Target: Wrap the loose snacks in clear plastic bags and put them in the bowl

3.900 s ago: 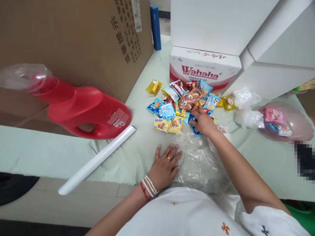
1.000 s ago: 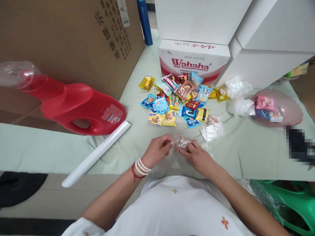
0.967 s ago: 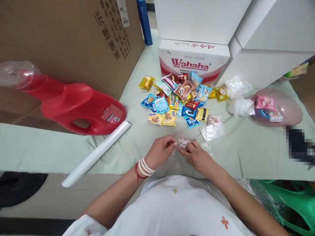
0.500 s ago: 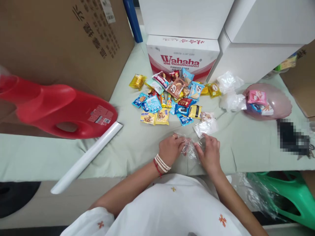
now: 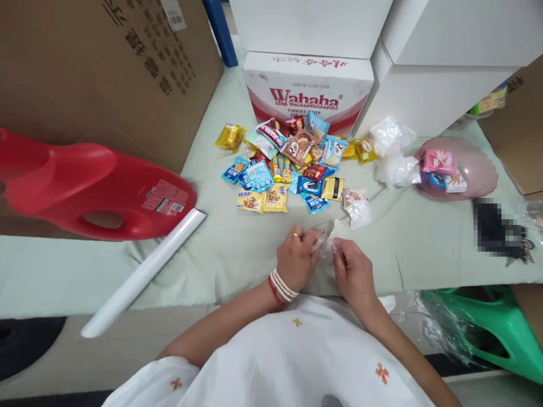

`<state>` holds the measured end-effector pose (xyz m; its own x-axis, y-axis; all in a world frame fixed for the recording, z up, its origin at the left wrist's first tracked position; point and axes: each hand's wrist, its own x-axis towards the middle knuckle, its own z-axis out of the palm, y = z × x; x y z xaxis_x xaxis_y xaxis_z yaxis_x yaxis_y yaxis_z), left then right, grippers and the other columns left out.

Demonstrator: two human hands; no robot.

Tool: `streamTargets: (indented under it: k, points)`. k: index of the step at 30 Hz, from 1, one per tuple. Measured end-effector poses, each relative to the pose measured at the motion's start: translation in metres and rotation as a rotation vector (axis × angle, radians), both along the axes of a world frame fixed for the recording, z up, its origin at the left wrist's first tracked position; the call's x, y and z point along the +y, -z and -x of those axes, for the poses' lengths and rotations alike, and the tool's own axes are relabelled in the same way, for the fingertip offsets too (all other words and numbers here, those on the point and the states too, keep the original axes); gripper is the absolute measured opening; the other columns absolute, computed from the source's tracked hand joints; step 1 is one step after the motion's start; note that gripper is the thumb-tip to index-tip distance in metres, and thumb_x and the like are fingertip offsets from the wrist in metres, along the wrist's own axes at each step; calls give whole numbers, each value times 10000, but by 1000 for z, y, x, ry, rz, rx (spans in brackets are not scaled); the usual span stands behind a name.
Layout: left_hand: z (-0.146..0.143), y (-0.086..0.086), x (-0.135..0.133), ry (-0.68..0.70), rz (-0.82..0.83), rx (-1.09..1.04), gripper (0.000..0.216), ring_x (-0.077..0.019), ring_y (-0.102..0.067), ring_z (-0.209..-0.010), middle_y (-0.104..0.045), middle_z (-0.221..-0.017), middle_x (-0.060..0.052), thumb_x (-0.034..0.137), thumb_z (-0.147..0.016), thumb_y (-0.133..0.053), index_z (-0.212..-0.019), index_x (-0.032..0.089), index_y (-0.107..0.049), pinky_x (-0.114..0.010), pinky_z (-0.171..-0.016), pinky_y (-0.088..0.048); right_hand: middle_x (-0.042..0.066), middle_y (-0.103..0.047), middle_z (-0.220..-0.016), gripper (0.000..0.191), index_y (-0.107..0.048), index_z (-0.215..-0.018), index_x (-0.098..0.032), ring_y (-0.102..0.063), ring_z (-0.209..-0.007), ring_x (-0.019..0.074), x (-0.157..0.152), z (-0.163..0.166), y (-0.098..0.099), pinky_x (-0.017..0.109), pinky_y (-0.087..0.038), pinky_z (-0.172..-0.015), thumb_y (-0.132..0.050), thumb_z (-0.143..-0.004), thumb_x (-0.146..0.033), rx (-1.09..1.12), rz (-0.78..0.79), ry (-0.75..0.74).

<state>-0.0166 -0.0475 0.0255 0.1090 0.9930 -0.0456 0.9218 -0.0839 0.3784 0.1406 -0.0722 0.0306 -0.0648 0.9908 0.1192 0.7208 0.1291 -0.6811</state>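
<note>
My left hand (image 5: 294, 261) and my right hand (image 5: 353, 271) are close together near the front edge of the pale green cloth (image 5: 237, 254). Both pinch a clear plastic bag (image 5: 327, 244) between their fingers. A snack packet went into it earlier; here the hands and crumpled plastic hide it. Beyond my hands lies a pile of several small snack packets (image 5: 292, 169) in yellow, blue, red and brown wrappers. A small clear bag (image 5: 358, 210) with a packet in it lies just right of the pile.
A red detergent jug (image 5: 97, 186) lies on its side at left, beside a white tube (image 5: 144, 271). A large brown carton (image 5: 97, 68), a Wahaha carton (image 5: 307, 90) and white boxes (image 5: 428, 62) stand behind. A pink bag of snacks (image 5: 458, 169) sits at right, a green stool (image 5: 487, 328) below.
My right hand took a brown packet from the pile and brought it to the bag. Both hands then closed on the bag's mouth; the packet is out of sight now.
</note>
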Motion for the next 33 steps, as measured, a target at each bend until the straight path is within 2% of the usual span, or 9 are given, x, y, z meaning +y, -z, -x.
streamTargets:
  k: [4,7,12,18,20,23,27,30,33]
  points:
    - [-12,3,-3,61,-50,-16,172,-253,-614,-945,-603,-1012,-117,276,-1033,-451,-1044,212,-611,-294,-623,-444,119,-717,-1163,392,-624,-1362,-226,-681,-1045,247,7,14,-8,395,-568,-907,-380,-1057,-259,49,-15,-97]
    - [-10,7,2,58,-39,-148,148,-263,-599,-981,-591,-1069,-134,276,-995,-493,-1079,193,-583,-327,-717,-518,129,-692,-1245,384,-613,-1386,-234,-658,-1135,258,6,18,-9,427,-559,-978,-445,-1063,-355,105,-19,-99]
    - [3,6,0,205,62,-559,636,-301,-565,-1126,-550,-1221,-192,174,-759,-621,-1367,100,-454,-502,-1019,-533,135,-649,-1180,421,-608,-1375,-213,-638,-1097,254,3,11,-5,404,-569,-934,-492,-1045,-449,180,12,-98]
    - [12,-14,-13,280,267,-1118,888,-277,-607,-1285,-552,-1440,-181,129,-757,-557,-1583,222,-243,-477,-1043,-566,149,-620,-1271,457,-591,-1352,-204,-604,-1184,268,7,-2,1,448,-527,-1022,-598,-986,-478,256,69,-53]
    - [12,-21,-11,307,347,-1230,870,-282,-631,-1293,-576,-1467,-175,139,-777,-589,-1578,245,-264,-493,-1076,-549,122,-670,-1236,418,-612,-1324,-212,-642,-1138,252,9,-6,3,426,-540,-997,-602,-988,-460,370,154,-75]
    - [15,-29,-2,170,381,-1356,670,-296,-676,-1243,-621,-1434,-177,219,-829,-653,-1458,240,-424,-431,-946,-619,85,-734,-1205,409,-634,-1323,-228,-699,-1086,236,14,-8,5,403,-569,-958,-628,-976,-444,619,295,-27]
    - [33,-30,12,-200,170,-1384,402,-258,-741,-1042,-712,-1218,-130,324,-844,-678,-1206,214,-542,-246,-592,-584,85,-755,-1228,401,-682,-1275,-227,-723,-1099,245,21,-15,1,426,-581,-969,-689,-932,-436,829,274,189]
    - [55,-23,13,-356,119,-1188,330,-198,-738,-870,-727,-1032,-77,384,-846,-684,-1091,197,-569,-234,-580,-559,81,-767,-1191,368,-724,-1214,-230,-731,-1068,243,26,-43,-13,440,-582,-974,-723,-907,-432,718,181,272]
    - [77,-6,0,-374,177,-949,356,-191,-740,-808,-735,-985,-74,467,-864,-666,-1068,184,-593,-288,-660,-590,93,-747,-1212,388,-727,-1223,-216,-715,-1098,262,50,-111,-33,469,-563,-1002,-725,-906,-439,466,-7,359]
